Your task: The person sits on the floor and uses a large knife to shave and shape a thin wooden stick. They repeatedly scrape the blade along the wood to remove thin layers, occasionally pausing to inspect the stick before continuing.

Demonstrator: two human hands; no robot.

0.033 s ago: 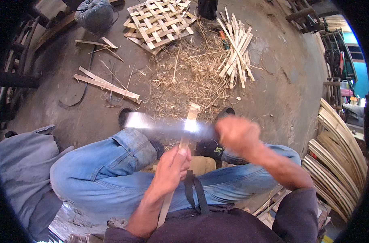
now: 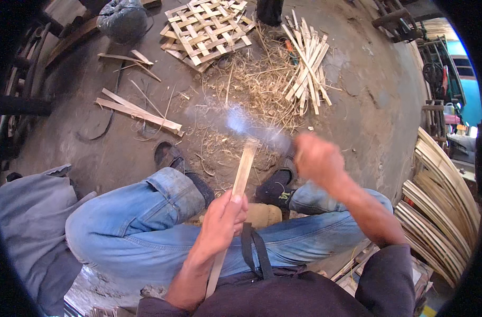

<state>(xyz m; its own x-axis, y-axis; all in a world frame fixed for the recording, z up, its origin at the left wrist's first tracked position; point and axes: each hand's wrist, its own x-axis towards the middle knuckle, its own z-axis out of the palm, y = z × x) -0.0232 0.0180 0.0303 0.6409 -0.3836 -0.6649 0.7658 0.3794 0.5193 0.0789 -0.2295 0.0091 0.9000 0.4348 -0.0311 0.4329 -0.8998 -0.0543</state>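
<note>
My left hand [image 2: 223,219] is closed around a flat bamboo strip [image 2: 244,166]. The strip's pale upper end points away from me, and its lower part runs back under my wrist and along the forearm. My right hand [image 2: 320,165] grips a broad-bladed knife [image 2: 275,138], its handle hidden in the fist. Motion smears the blade, which reaches leftward just beyond the strip's far end. Whether blade and strip touch is hard to tell through the blur. Both hands are above the gap between my jeans-clad legs [image 2: 135,211].
Thin shavings [image 2: 251,90] litter the floor ahead. Beyond them lie a woven bamboo lattice [image 2: 209,31] and a pile of cut strips [image 2: 309,63]. Loose strips [image 2: 140,113] are at the left. Long curved bamboo slats [image 2: 436,211] are stacked at my right; a grey cloth [image 2: 35,227] hangs at my left.
The knife has swung away from me, from across the strip to around its far end. My right hand has moved slightly forward and right. The left hand stays in place with the strip.
</note>
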